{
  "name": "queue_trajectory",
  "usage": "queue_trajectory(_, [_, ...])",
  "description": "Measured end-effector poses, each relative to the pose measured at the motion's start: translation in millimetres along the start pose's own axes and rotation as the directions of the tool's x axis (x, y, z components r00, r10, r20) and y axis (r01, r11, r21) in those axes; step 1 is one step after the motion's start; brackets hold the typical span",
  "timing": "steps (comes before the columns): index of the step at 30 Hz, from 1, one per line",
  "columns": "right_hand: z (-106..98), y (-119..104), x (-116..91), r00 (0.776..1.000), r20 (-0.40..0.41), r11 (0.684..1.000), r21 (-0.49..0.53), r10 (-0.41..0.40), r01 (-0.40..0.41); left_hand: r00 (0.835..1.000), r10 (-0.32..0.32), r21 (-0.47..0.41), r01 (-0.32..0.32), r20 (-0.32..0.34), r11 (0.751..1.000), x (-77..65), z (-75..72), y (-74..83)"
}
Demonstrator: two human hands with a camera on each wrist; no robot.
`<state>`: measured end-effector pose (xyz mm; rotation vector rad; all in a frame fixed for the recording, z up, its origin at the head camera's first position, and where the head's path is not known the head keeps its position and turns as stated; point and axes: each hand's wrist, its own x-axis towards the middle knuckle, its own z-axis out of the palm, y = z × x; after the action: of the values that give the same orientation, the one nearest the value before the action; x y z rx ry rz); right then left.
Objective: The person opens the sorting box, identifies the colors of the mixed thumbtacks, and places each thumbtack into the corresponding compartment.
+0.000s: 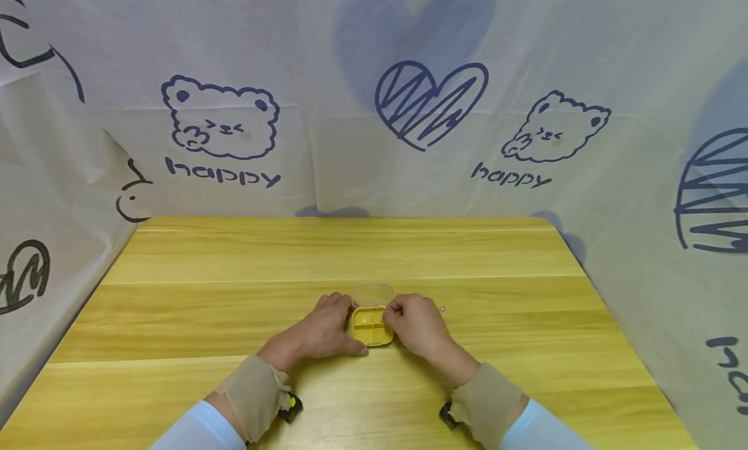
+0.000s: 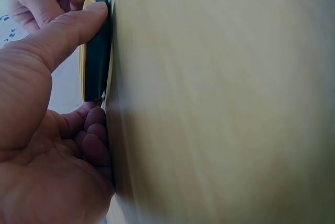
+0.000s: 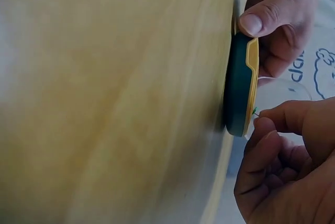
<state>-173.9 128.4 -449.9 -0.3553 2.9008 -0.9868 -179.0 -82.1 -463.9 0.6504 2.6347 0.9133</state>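
Note:
A small compartment box [image 1: 363, 336] lies on the table, yellow inside with a cross divider and dark green outside. Its clear lid [image 1: 374, 286] stands open at the far side. My left hand [image 1: 324, 330] holds the box from the left, thumb along the near edge and fingers by the back left corner. Over the right back compartment, my right hand [image 1: 421, 326] pinches a tiny green-tipped piece [image 3: 255, 111] between thumb and forefinger; its exact kind I cannot tell. One small pale piece [image 1: 365, 321] sits in the left back compartment.
On the wooden table [image 1: 234, 262], a tiny pale item [image 1: 442, 309] lies just right of my right hand. A white cloth [image 1: 327, 151] with drawn bears and hearts hangs behind the table and along its sides.

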Motion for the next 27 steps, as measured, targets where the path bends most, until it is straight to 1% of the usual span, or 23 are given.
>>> queue_trajectory(3, [1, -2, 1, 1.0, 0.018, 1.0, -0.019, -0.003, 0.003, 1.0, 0.0, 0.002, 0.0, 0.001, 1.0, 0.0, 0.3, -0.4])
queue_trajectory(8, [2, -2, 2, 0.999, 0.047, 1.0, -0.013, 0.004, -0.003, 1.0, -0.001, 0.001, 0.001, 0.002, 1.0, 0.2, 0.7, -0.7])
queue_trajectory(11, [1, -2, 3, 0.999, 0.045, 1.0, -0.009, 0.009, -0.008, 1.0, 0.0, -0.002, 0.0, 0.004, 1.0, 0.2, 0.2, -0.5])
queue_trajectory(16, [-5, 2, 2, 0.999, 0.027, 0.999, -0.013, 0.043, -0.042, 1.0, -0.002, -0.002, 0.002, 0.001, 1.0, -0.2, -0.1, -0.6])
queue_trajectory(21, [-22, 18, -2, 0.996, -0.007, 0.996, 0.032, 0.088, -0.088, 1.0, 0.003, -0.007, -0.003, -0.001, 1.0, -0.1, 0.7, -1.2])
queue_trajectory(24, [-36, 34, -3, 0.993, -0.038, 0.993, 0.046, 0.11, -0.108, 1.0, 0.003, -0.01, -0.003, 0.007, 1.0, -0.3, 0.7, -1.8])
queue_trajectory(27, [-48, 52, -4, 0.99, -0.064, 0.991, 0.036, 0.128, -0.126, 1.0, 0.001, -0.012, -0.001, 0.01, 1.0, -0.6, 0.4, -2.4])
